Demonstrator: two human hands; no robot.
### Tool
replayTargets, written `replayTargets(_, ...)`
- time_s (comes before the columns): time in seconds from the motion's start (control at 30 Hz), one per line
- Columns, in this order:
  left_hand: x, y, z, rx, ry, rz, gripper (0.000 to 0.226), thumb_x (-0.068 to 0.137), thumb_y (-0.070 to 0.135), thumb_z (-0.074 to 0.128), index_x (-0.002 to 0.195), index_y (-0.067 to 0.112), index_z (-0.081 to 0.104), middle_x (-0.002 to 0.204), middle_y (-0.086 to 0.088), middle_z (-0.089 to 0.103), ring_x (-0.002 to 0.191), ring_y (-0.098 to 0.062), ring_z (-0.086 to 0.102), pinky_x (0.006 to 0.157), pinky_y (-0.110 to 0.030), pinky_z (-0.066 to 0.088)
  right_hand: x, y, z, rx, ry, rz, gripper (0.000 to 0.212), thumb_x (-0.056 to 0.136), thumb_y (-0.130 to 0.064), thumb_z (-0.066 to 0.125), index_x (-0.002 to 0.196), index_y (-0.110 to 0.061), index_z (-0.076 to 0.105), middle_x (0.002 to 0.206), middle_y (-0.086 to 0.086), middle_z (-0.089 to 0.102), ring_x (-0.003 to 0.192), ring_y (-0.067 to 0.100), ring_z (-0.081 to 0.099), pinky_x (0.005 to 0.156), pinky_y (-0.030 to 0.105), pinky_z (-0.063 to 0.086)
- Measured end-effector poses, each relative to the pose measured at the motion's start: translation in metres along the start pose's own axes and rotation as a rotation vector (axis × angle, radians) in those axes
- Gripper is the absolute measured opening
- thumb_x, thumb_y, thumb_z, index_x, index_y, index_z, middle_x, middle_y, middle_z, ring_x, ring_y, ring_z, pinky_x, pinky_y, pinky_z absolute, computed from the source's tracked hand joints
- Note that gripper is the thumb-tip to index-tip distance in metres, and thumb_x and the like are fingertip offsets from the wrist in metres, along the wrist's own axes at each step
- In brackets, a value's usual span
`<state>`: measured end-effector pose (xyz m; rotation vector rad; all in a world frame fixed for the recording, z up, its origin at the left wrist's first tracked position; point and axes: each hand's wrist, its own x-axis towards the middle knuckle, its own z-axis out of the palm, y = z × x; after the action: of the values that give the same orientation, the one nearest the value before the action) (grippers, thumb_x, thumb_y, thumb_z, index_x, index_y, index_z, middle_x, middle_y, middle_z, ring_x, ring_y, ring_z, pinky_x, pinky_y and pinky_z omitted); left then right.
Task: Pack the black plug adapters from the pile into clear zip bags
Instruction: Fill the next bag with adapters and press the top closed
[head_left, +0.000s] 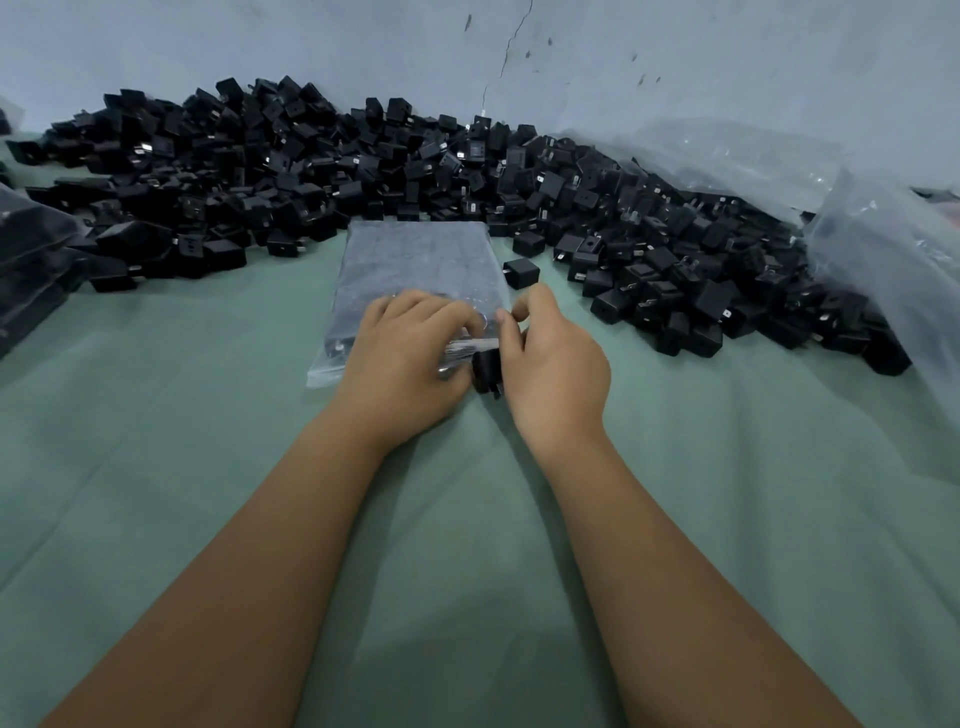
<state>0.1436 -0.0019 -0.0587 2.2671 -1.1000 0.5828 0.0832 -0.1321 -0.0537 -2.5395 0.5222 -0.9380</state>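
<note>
A big pile of black plug adapters (363, 171) runs along the far edge of the green surface against the wall. In front of it lies a stack of clear zip bags (421, 270). My left hand (410, 358) rests on the near end of the stack, its fingers curled on the top bag's opening. My right hand (550, 364) holds a black plug adapter (487, 371) at that opening, fingertips pinching the bag's edge. One loose adapter (521, 273) sits just right of the stack.
A green cloth (467, 545) covers the work surface. Filled bags of adapters (31, 265) are stacked at the left edge. Crumpled clear plastic bags (878, 260) lie at the right, over the pile's end. A cracked pale wall (519, 52) stands behind.
</note>
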Motion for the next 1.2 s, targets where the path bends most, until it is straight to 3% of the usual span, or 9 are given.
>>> replayTargets(0.13, 0.001, -0.001, 0.001, -0.015, -0.04, -0.039, 0.028, 0.08, 0.01, 0.067, 0.107, 0.021, 0.066, 0.102, 0.006, 0.068, 0.103, -0.021, 0.057, 0.091, -0.031, 0.032, -0.002, 0.001, -0.007, 0.072, -0.121, -0.007, 0.011, 0.088, -0.033, 0.045, 0.091, -0.022, 0.045, 0.066, -0.003, 0.058, 0.063, 0.022, 0.053, 0.05, 0.03, 0.033)
replayTargets(0.23, 0.003, -0.002, 0.0, -0.081, -0.042, -0.083, 0.023, 0.086, 0.007, 0.063, 0.107, 0.017, 0.067, 0.098, 0.004, 0.07, 0.095, -0.022, 0.061, 0.087, -0.039, 0.042, -0.004, -0.003, -0.008, 0.142, -0.287, -0.032, 0.026, 0.078, -0.039, 0.051, 0.095, -0.024, 0.039, 0.081, -0.007, 0.054, 0.076, 0.019, 0.052, 0.055, 0.032, 0.037)
replayTargets(0.33, 0.003, -0.003, 0.001, -0.11, -0.023, -0.128, 0.02, 0.091, 0.009, 0.06, 0.108, 0.015, 0.068, 0.098, -0.001, 0.072, 0.094, -0.024, 0.064, 0.086, -0.043, 0.047, -0.006, -0.006, -0.004, 0.137, -0.363, -0.051, 0.04, 0.076, -0.032, 0.061, 0.105, -0.018, 0.038, 0.101, 0.0, 0.046, 0.093, 0.024, 0.049, 0.073, 0.039, 0.046)
replayTargets(0.47, 0.004, -0.005, 0.003, -0.146, -0.028, -0.188, 0.02, 0.096, 0.016, 0.056, 0.112, 0.017, 0.068, 0.099, -0.002, 0.072, 0.095, -0.024, 0.064, 0.086, -0.044, 0.048, -0.006, -0.006, 0.0, 0.17, -0.237, -0.082, 0.044, 0.073, -0.021, 0.066, 0.107, -0.015, 0.039, 0.104, 0.002, 0.045, 0.095, 0.023, 0.047, 0.076, 0.031, 0.043)
replayTargets(0.57, 0.005, -0.004, 0.002, -0.189, -0.029, -0.216, 0.021, 0.098, 0.018, 0.052, 0.111, 0.018, 0.069, 0.097, -0.002, 0.072, 0.094, -0.024, 0.064, 0.084, -0.045, 0.049, -0.006, -0.009, -0.001, 0.247, -0.117, -0.103, 0.045, 0.073, -0.022, 0.069, 0.105, -0.018, 0.039, 0.105, -0.003, 0.039, 0.086, 0.017, 0.047, 0.065, 0.023, 0.038)
replayTargets(0.67, 0.005, -0.004, 0.001, -0.25, 0.0, -0.256, 0.022, 0.099, 0.016, 0.051, 0.11, 0.018, 0.07, 0.096, -0.002, 0.073, 0.092, -0.023, 0.065, 0.083, -0.044, 0.049, -0.007, -0.012, -0.005, 0.219, -0.101, -0.118, 0.038, 0.074, -0.029, 0.069, 0.095, -0.026, 0.038, 0.097, -0.007, 0.05, 0.078, 0.015, 0.051, 0.058, 0.027, 0.04)
replayTargets(0.8, 0.004, -0.005, 0.002, -0.258, -0.006, -0.26, 0.022, 0.098, 0.014, 0.051, 0.109, 0.018, 0.07, 0.096, -0.001, 0.073, 0.091, -0.022, 0.064, 0.083, -0.043, 0.049, -0.008, -0.01, -0.005, -0.017, -0.114, -0.209, 0.02, 0.077, -0.031, 0.066, 0.089, -0.021, 0.052, 0.09, -0.007, 0.055, 0.084, 0.016, 0.052, 0.059, 0.03, 0.037)
replayTargets(1.0, 0.004, -0.005, 0.002, -0.22, -0.02, -0.23, 0.02, 0.098, 0.015, 0.051, 0.108, 0.019, 0.069, 0.092, -0.001, 0.071, 0.088, -0.022, 0.062, 0.081, -0.044, 0.048, -0.007, -0.006, -0.002, -0.219, -0.075, -0.206, 0.019, 0.081, -0.033, 0.064, 0.088, -0.018, 0.055, 0.089, 0.001, 0.054, 0.088, 0.022, 0.05, 0.061, 0.03, 0.025)
replayTargets(1.2, 0.003, -0.002, -0.001, -0.124, -0.084, -0.138, 0.027, 0.086, 0.008, 0.062, 0.108, 0.021, 0.068, 0.104, 0.007, 0.069, 0.103, -0.02, 0.058, 0.093, -0.046, 0.043, -0.007, -0.003, -0.001, -0.161, -0.056, -0.19, 0.024, 0.075, -0.04, 0.061, 0.082, -0.017, 0.055, 0.095, 0.002, 0.048, 0.092, 0.022, 0.044, 0.073, 0.033, 0.039)
